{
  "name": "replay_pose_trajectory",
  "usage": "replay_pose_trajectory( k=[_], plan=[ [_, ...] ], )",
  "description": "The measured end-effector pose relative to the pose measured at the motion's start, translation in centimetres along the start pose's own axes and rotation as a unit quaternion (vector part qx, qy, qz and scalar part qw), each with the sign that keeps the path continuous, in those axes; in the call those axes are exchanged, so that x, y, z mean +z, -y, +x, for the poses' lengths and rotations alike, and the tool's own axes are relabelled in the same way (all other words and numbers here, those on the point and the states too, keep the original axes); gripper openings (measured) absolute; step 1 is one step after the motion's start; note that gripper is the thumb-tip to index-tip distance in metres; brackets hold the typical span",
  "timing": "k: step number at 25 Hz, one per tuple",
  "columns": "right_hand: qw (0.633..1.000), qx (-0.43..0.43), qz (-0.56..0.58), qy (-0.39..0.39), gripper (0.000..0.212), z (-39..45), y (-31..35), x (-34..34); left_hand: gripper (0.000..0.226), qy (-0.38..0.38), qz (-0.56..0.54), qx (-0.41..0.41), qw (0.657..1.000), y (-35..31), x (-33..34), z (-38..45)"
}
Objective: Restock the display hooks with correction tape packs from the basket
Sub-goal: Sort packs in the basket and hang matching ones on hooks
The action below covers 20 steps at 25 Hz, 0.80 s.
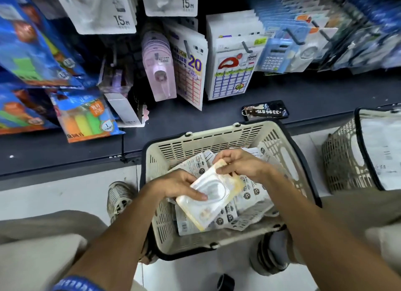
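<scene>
Over the beige slotted plastic basket (pixel 217 136), your left hand (pixel 173 185) and right hand (pixel 240 163) both gripped one clear-blistered yellow-backed correction tape pack (pixel 208 199). You were picking; next likely called for lifting it onto a dark metal display hook (pixel 247 46).

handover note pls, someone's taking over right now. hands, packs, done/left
Left hand: grips the lower end of a small stack of correction tape packs.
Right hand: pinches the stack's top edge.
Stack is held just above the basket, which holds more packs.
Done: packs picked up. How many are already hung, cannot tell.
Left: hang this stack on the display hooks, then the remaining packs.
</scene>
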State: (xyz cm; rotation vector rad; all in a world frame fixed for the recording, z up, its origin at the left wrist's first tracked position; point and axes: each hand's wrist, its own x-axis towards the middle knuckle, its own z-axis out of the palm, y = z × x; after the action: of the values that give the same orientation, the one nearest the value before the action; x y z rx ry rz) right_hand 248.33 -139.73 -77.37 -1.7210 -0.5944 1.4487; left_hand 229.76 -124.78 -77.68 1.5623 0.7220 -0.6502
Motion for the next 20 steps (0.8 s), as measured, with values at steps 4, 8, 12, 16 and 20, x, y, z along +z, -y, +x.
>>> replay_pose_trajectory(
  k=[4, 8, 12, 16, 20],
  plan=[
    [0.983, 0.043, 0.066, -0.163, 0.015, 1.8, -3.3, 0.6, 0.033, -0.103, -0.049, 0.012, 0.993, -0.2, 0.2, 0.3],
    [0.874, 0.225, -0.351, -0.25, 0.034, -1.0, -9.4, -2.8, 0.021, -0.242, -0.063, 0.004, 0.968, 0.3, -0.8, 0.7],
    [0.952, 0.176, -0.149, -0.199, 0.025, -0.7, -9.1, -1.1, 0.046, -0.242, -0.008, 0.013, 0.97, 0.5, -0.1, 0.9],
    [0.979, 0.132, -0.058, -0.145, 0.025, 0.4, -4.1, -0.9, 0.074, -0.279, 0.048, 0.036, 0.958, 0.2, -0.3, 0.8],
    [0.983, 0.111, -0.012, -0.143, 0.021, -0.7, 2.3, -3.1, 0.033, -0.24, 0.085, 0.073, 0.964, -0.5, 0.4, 0.5]
  ],
)
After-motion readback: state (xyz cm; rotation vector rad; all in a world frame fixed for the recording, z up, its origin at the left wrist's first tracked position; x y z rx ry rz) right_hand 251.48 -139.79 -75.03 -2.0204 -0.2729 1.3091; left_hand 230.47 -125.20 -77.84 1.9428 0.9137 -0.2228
